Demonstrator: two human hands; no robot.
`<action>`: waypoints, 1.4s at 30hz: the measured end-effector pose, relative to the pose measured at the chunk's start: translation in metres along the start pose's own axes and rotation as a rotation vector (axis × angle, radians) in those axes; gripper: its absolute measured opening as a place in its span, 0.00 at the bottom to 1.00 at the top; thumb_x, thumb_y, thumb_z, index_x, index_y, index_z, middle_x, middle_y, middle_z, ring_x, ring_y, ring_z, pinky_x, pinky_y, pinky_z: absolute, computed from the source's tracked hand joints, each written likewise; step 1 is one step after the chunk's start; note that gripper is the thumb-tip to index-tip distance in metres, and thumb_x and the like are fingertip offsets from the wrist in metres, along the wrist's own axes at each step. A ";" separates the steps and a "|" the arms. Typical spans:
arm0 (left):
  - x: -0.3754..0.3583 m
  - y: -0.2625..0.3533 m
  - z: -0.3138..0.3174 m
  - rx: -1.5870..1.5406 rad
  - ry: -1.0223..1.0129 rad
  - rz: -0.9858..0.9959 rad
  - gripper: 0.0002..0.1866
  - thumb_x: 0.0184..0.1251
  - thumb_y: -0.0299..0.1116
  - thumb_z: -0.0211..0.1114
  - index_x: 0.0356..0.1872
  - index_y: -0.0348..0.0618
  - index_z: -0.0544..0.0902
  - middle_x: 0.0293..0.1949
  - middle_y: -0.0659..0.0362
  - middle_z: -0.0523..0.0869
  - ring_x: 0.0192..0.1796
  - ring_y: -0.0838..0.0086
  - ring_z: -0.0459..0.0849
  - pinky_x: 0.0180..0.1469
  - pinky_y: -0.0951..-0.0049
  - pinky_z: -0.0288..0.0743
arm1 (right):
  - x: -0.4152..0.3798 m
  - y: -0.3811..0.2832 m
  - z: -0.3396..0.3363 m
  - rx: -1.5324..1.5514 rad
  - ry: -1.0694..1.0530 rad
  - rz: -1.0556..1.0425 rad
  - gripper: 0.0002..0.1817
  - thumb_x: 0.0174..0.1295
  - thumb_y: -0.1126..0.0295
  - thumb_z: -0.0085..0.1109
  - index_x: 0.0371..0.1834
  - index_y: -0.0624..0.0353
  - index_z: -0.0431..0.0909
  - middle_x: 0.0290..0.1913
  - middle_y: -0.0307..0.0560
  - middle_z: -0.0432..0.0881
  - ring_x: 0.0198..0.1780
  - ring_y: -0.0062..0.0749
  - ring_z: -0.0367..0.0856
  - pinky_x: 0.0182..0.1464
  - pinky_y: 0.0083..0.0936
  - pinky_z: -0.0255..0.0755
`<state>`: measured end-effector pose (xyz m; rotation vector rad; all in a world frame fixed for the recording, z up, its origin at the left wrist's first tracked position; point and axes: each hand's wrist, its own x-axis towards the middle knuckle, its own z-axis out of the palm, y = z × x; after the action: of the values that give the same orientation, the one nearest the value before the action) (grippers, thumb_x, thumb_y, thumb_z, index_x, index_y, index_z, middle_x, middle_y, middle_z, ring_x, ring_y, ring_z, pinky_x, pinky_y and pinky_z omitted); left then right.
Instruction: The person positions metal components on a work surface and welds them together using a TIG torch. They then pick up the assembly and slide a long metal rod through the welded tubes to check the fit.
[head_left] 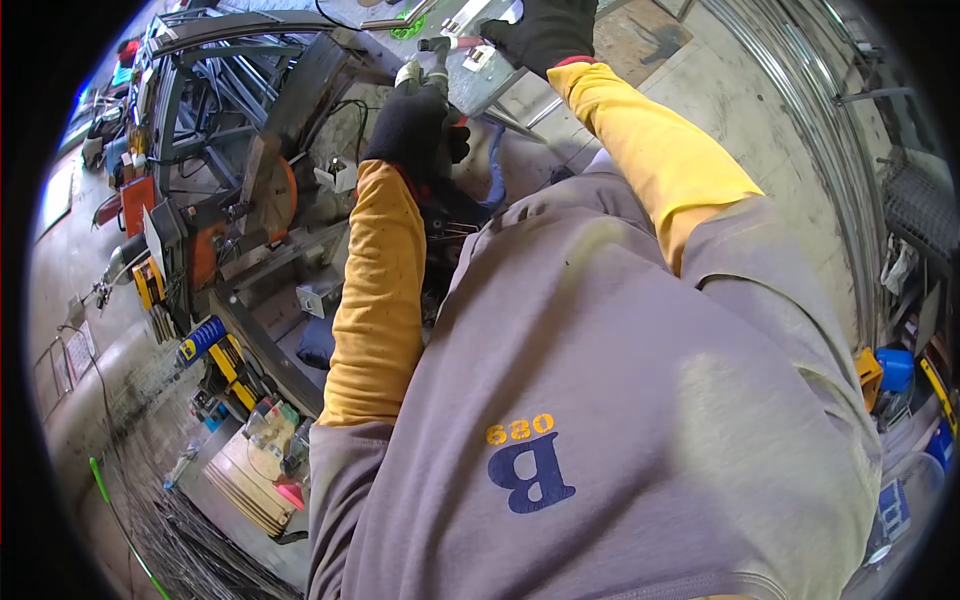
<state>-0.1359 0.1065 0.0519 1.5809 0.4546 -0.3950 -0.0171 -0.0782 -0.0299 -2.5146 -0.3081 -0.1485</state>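
My left hand (pixel 410 125), in a black glove, is closed around a grey tool (pixel 437 72) at the top centre. The tool has a dark head, from which a short pinkish-red piece (pixel 466 43) points right. My right hand (pixel 545 35), also in a black glove, is at the other end of that piece, its fingertips closed on it. Beneath both hands lies part of a pale work surface with small metal pieces (pixel 478 58). A blue hose (pixel 496 165) hangs to the right of my left hand.
At the left are a metal frame (pixel 205 85), an orange disc (pixel 285 195) and a blue-and-yellow can (pixel 202 340). Long metal bars (pixel 800 90) run along the right. Thin dark rods (pixel 200 545) lie on the floor at the lower left. A brown board (pixel 640 45) is beyond my right arm.
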 end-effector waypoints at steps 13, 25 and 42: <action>0.023 -0.026 -0.039 -0.095 -0.254 0.006 0.12 0.82 0.35 0.59 0.59 0.46 0.73 0.35 0.61 0.78 0.30 0.73 0.79 0.32 0.69 0.76 | -0.002 0.002 0.004 -0.033 -0.005 0.013 0.58 0.58 0.32 0.66 0.84 0.59 0.60 0.83 0.66 0.62 0.86 0.62 0.49 0.87 0.56 0.33; 0.003 -0.005 -0.029 -0.007 -0.204 0.027 0.05 0.85 0.29 0.53 0.53 0.42 0.76 0.37 0.65 0.80 0.35 0.81 0.79 0.38 0.79 0.79 | 0.000 0.003 0.003 -0.002 -0.024 0.015 0.59 0.58 0.33 0.67 0.85 0.61 0.60 0.83 0.66 0.61 0.87 0.62 0.49 0.87 0.55 0.32; 0.003 0.026 -0.033 1.391 -0.204 0.411 0.12 0.75 0.33 0.64 0.54 0.39 0.83 0.35 0.53 0.88 0.38 0.64 0.88 0.44 0.67 0.82 | -0.002 -0.007 0.010 -0.028 0.014 0.081 0.58 0.57 0.32 0.68 0.84 0.59 0.61 0.83 0.63 0.63 0.87 0.60 0.50 0.87 0.56 0.33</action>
<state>-0.1204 0.1381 0.0749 2.8444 -0.4568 -0.5863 -0.0205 -0.0669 -0.0348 -2.5478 -0.1995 -0.1391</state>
